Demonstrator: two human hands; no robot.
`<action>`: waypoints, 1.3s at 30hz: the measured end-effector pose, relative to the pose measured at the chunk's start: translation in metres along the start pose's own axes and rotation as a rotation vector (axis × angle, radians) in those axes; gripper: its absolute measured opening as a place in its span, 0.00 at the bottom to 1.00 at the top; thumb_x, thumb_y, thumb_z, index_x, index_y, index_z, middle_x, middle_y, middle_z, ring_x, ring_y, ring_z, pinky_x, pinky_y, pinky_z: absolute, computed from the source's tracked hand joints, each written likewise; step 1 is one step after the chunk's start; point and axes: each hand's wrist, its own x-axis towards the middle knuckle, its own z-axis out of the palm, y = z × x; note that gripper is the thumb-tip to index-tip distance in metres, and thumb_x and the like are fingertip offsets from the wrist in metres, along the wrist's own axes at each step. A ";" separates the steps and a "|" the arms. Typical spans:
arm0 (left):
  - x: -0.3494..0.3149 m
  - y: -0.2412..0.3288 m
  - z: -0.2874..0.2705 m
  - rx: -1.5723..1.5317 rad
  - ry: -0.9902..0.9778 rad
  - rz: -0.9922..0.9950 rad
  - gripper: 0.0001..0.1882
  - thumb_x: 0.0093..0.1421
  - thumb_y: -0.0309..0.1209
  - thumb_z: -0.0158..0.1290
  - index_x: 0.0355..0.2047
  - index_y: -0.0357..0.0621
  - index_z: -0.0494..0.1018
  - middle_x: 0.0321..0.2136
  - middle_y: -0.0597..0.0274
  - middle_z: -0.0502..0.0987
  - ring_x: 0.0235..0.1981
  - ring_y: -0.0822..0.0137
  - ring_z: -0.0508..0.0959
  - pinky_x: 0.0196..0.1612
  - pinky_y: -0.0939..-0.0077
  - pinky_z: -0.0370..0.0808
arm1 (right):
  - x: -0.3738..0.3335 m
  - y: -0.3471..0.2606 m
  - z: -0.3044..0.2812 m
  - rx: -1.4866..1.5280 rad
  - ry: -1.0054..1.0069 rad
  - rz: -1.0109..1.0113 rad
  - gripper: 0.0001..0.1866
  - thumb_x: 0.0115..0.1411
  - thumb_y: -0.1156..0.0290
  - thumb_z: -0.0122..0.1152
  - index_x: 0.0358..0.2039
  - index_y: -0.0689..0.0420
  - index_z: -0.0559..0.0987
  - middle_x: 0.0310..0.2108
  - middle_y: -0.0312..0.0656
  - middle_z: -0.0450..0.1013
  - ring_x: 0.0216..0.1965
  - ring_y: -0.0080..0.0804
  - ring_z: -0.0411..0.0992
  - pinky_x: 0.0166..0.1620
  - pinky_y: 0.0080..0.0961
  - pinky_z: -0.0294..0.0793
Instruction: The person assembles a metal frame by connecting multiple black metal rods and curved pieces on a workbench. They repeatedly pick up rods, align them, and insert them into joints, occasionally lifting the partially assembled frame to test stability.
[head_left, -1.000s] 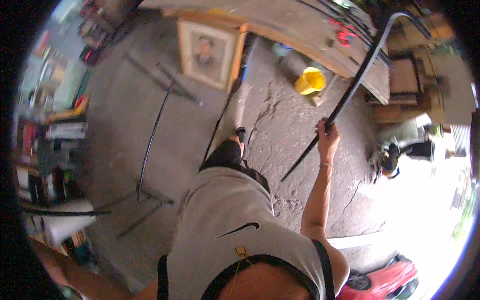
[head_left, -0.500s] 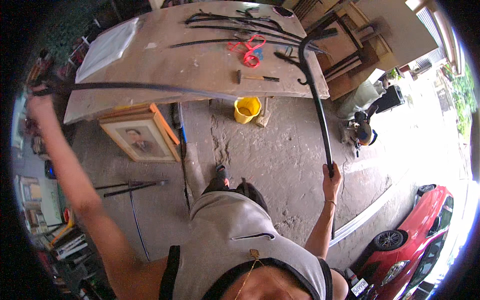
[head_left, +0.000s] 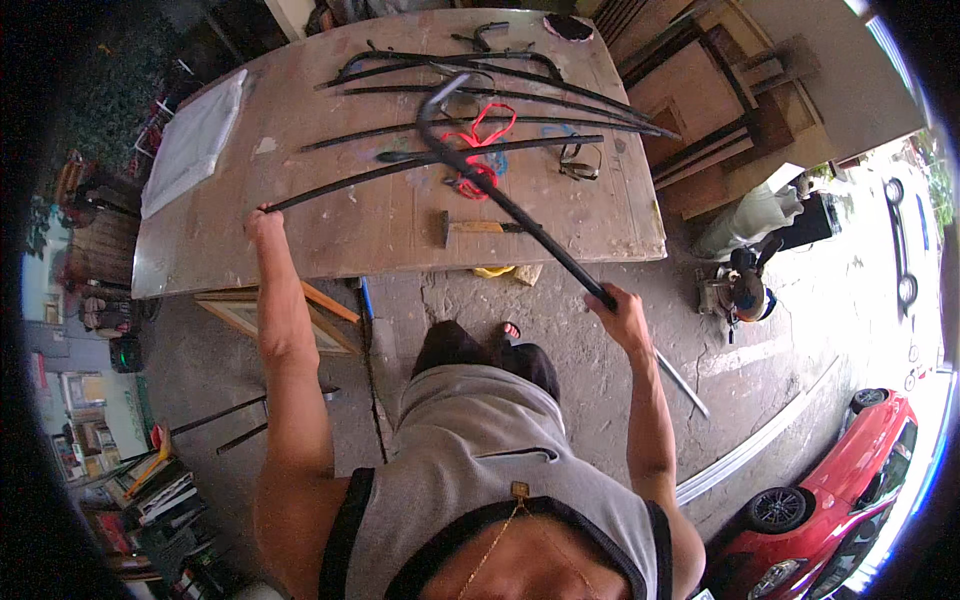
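My left hand (head_left: 265, 224) is closed on the near end of a thin black rod (head_left: 340, 184), which slants away to the right over the wooden table (head_left: 340, 240). In my right hand (head_left: 624, 318) is a thicker black pole (head_left: 540, 235) with a curved far end. It crosses in front of the rod, and its lower part reaches past my hand toward the floor. Beneath them, a tangled red strap (head_left: 492, 128) and a hammer (head_left: 475, 227) lie on the table. Several long black rods (head_left: 520, 96) rest farther back.
A white sheet (head_left: 195, 150) covers the table's left end. Under the front edge show a yellow bucket (head_left: 492, 272), mostly hidden, and a picture frame (head_left: 330, 325). Wooden panels (head_left: 690, 90) lean at the right. Beyond are a machine (head_left: 738, 290) and a red car (head_left: 840, 485).
My left hand has swung inward from the far left with its rod. My right hand has moved forward, and its pole now leans left over the table. I stand closer to the table.
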 end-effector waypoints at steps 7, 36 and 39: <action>-0.010 -0.039 0.013 0.634 -0.245 0.074 0.24 0.62 0.34 0.45 0.55 0.33 0.59 0.54 0.46 0.63 0.51 0.54 0.69 0.53 0.59 0.67 | 0.144 -0.017 0.037 -0.209 -0.335 -0.078 0.21 0.52 0.47 0.61 0.33 0.54 0.80 0.20 0.45 0.75 0.26 0.45 0.75 0.31 0.38 0.72; -0.010 -0.308 0.288 1.643 -1.720 0.890 0.35 0.52 0.65 0.48 0.34 0.42 0.76 0.29 0.47 0.78 0.32 0.48 0.78 0.33 0.59 0.72 | 0.256 -0.101 0.165 -0.212 -0.125 -0.161 0.18 0.45 0.59 0.68 0.35 0.53 0.79 0.33 0.38 0.74 0.38 0.36 0.71 0.44 0.35 0.63; -0.031 -0.260 0.294 1.624 -1.567 0.935 0.41 0.50 0.65 0.51 0.44 0.34 0.74 0.40 0.46 0.77 0.42 0.51 0.77 0.45 0.64 0.72 | 0.255 -0.118 0.160 -0.252 -0.069 -0.263 0.17 0.46 0.58 0.68 0.34 0.54 0.80 0.30 0.39 0.75 0.35 0.35 0.72 0.42 0.33 0.64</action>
